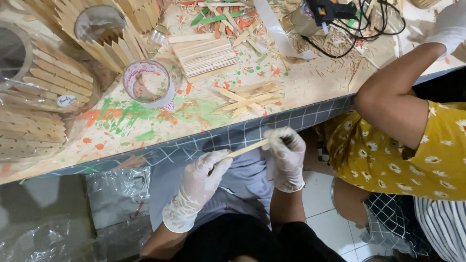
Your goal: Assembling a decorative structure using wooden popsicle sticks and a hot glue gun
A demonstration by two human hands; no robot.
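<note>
Two gloved hands are gripping one thin wooden stick (246, 148) below the table edge (204, 140): the left hand (204, 177) is pinching its near end, the right hand (286, 155) is closing around its far end. A co-worker's arm (393, 102) is reaching across beside them.

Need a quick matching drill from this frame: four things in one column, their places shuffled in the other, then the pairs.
Things:
1. wooden stick
2. tape roll
3. glue gun
4. stick stack

Places:
A. top of the table, amid black cable
B. flat on the table, right of the tape roll and farther back
C. on the table by the green paint smears
D. between the left hand and right hand, below the table edge

Pairs: 1-D, 2-C, 3-A, 4-B
</note>
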